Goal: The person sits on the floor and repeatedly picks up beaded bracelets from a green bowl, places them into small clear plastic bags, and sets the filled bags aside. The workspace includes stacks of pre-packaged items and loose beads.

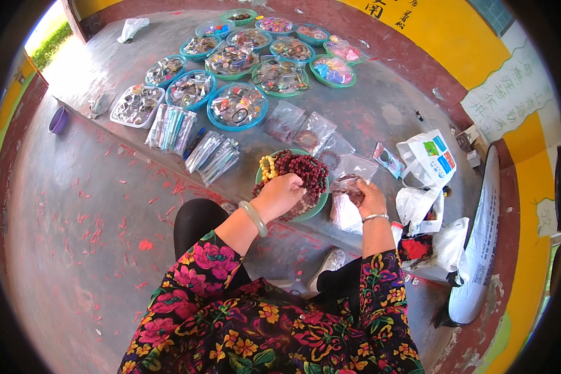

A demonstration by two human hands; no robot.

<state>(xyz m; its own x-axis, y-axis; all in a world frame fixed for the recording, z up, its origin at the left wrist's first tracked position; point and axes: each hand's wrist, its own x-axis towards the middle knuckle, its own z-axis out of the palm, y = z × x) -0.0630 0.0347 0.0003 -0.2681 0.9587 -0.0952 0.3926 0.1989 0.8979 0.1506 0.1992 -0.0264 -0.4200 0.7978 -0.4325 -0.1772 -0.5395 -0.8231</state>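
A: What is the left hand (280, 196) doing?
B: Its fingers are curling over the dark red beads (301, 167) in the green bowl (318, 208) (whether its grip is grasping any, one cannot tell).
A: And the right hand (372, 199)?
B: Its grip is grasping a clear plastic bag (355, 166), just right of the bowl.

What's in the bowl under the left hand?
Dark red beads and yellow beads show. The left hand covers part of the bowl; what's under there, or deeper, is hidden.
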